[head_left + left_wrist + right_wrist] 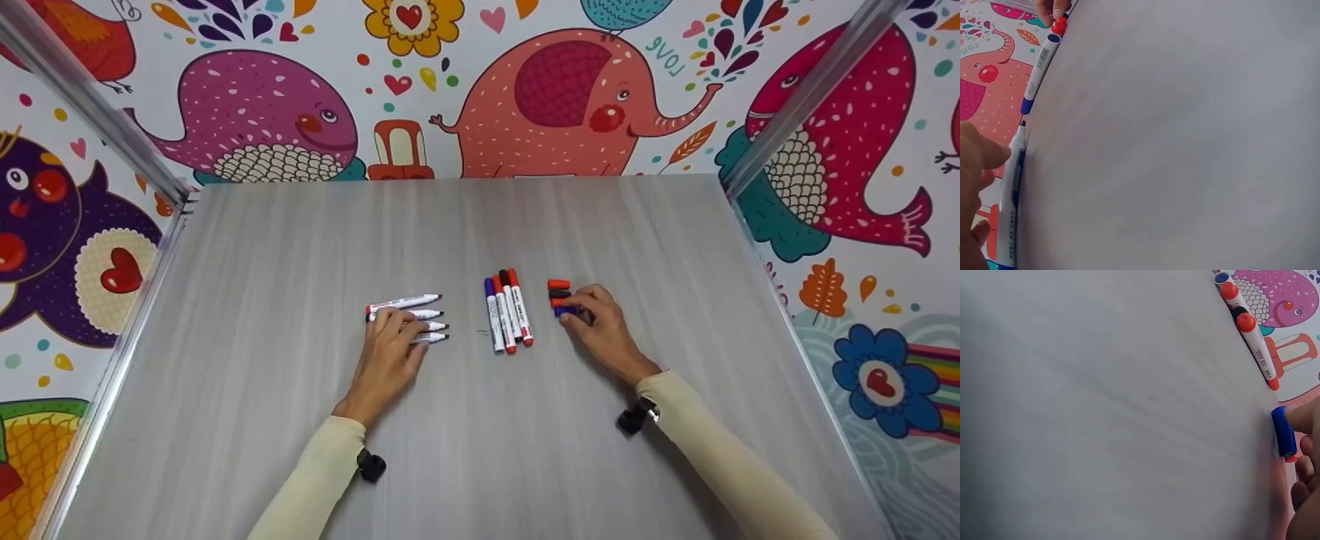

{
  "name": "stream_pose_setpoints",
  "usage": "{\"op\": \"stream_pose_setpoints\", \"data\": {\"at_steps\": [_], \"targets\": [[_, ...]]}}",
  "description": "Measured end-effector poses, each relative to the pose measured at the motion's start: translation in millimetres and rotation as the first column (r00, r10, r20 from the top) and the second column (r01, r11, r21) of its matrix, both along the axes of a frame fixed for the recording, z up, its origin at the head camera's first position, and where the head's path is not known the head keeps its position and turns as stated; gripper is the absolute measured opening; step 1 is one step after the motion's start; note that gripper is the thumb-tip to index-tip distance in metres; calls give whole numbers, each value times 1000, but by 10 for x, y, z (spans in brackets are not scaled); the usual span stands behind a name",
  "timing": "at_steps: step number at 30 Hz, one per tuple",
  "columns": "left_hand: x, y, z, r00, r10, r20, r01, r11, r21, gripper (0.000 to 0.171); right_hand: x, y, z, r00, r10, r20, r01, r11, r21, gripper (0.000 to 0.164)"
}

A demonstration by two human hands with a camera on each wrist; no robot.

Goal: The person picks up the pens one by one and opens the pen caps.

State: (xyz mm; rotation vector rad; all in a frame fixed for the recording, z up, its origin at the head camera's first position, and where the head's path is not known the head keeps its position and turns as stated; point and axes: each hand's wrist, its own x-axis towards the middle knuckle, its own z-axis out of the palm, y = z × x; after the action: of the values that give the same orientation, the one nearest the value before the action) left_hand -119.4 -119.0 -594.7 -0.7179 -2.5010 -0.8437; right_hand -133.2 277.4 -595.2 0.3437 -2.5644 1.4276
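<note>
Your left hand (384, 352) touched uncapped markers (411, 302) on worktop (487, 442); your right hand (609, 334) touched blue cap (1284, 433); grips, could not tell.

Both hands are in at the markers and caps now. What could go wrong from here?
The uncapped markers have bare tips, so a nudge from the left hand might smear ink on the table.

The blue cap lies close beside a red cap, so the right hand could knock that neighbour askew or take the wrong colour.
</note>
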Motion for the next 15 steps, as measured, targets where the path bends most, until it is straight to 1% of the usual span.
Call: {"op": "stream_pose_setpoints", "data": {"at_steps": [3,7,11,15], "targets": [[22,10,36,1000,7,8,-7,1000,-2,21,-1,-11,31,1000,7,-4,-7,1000,22,21],[62,43,78,1000,1,2,-1,1000,19,22,-14,-18,68,1000,19,-7,-18,998,57,21],[96,104,115,1000,-6,-5,6,998,59,23,-30,-33,114,999,37,-5,-37,997,71,20],[135,176,158,1000,-14,26,11,994,112,22,-59,-69,161,997,68,-21,-66,995,79,18]]}}
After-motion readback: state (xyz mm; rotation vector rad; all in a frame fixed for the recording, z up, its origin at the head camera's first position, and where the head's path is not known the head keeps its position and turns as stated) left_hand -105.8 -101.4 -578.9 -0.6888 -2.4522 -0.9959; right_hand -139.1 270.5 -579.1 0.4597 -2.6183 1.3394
